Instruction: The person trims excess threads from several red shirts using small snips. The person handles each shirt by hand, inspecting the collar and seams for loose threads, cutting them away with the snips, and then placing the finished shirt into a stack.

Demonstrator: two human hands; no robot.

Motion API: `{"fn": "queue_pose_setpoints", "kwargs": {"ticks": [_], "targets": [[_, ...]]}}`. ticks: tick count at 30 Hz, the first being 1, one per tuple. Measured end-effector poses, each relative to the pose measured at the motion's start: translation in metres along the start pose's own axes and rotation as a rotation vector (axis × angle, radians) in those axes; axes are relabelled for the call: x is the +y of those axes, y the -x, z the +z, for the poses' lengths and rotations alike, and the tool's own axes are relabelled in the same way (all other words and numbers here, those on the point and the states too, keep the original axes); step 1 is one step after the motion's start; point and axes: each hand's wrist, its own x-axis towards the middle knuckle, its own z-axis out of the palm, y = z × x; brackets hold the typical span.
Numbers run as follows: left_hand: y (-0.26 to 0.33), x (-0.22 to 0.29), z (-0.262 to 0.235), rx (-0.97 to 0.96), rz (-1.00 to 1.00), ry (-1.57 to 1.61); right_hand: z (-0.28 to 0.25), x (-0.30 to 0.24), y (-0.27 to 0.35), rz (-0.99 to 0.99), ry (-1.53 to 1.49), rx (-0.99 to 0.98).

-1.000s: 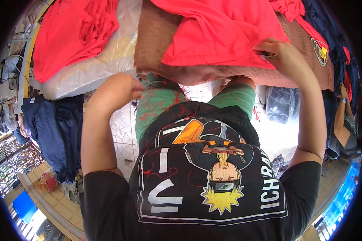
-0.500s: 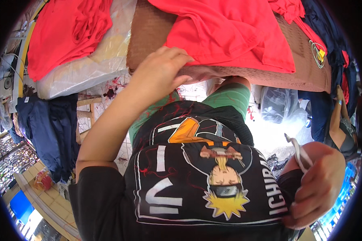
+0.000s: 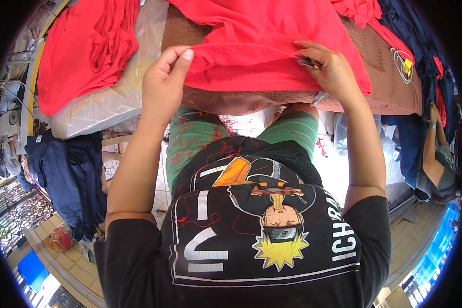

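A red garment [image 3: 272, 31] lies over the brown padded surface before me, its hem toward me. My left hand [image 3: 168, 72] pinches the hem's left end between thumb and fingers, lifting it slightly. Farther right, my right hand [image 3: 332, 71] curls round a small dark tool [image 3: 310, 63] with a greenish spot, and its fingertips touch the cloth. A pale grey end [image 3: 320, 98] sticks out below that palm. Whether it belongs to the tool I cannot tell.
Red clothes [image 3: 87, 56] lie on a plastic-wrapped surface at left. Navy cloth [image 3: 69, 179] hangs below it. At right are a cord with a yellow tag [image 3: 407, 65], more navy cloth and another person's arm [image 3: 430, 149]. Red threads cling to my green shorts [image 3: 195, 138].
My right hand has come up from low beside my body to the red cloth. My left hand has moved slightly left and up and now pinches the hem, which is lifted.
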Motion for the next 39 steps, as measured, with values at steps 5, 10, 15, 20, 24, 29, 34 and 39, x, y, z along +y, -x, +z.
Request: {"fn": "queue_pose_setpoints", "kwargs": {"ticks": [5,10,15,20,24,29,34,39], "targets": [[-0.004,0.003,-0.007,0.023,-0.027,0.230,-0.012,0.039,0.012,0.218,-0.449,0.014],[0.000,0.020,-0.014,-0.041,0.006,0.020,-0.040,0.036,0.006,0.214,-0.727,0.195],[-0.030,-0.037,-0.021,-0.115,0.067,-0.492,-0.007,0.027,-0.034,0.264,0.063,0.246],[-0.030,-0.002,-0.022,0.060,0.231,-0.466,-0.006,-0.019,-0.038,0.251,-0.071,0.419],[-0.034,-0.008,0.005,-0.127,0.471,-0.661,0.023,-0.045,-0.054,0.095,-0.169,0.245],[-0.042,-0.044,0.011,-0.137,0.348,-0.704,0.059,-0.022,-0.061,0.182,-0.212,0.172],[-0.046,-0.043,0.013,-0.119,0.257,-0.716,0.063,-0.018,-0.061,0.188,-0.220,0.187],[-0.050,-0.035,0.016,-0.102,0.194,-0.801,0.061,-0.015,-0.059,0.238,-0.352,0.216]]}}
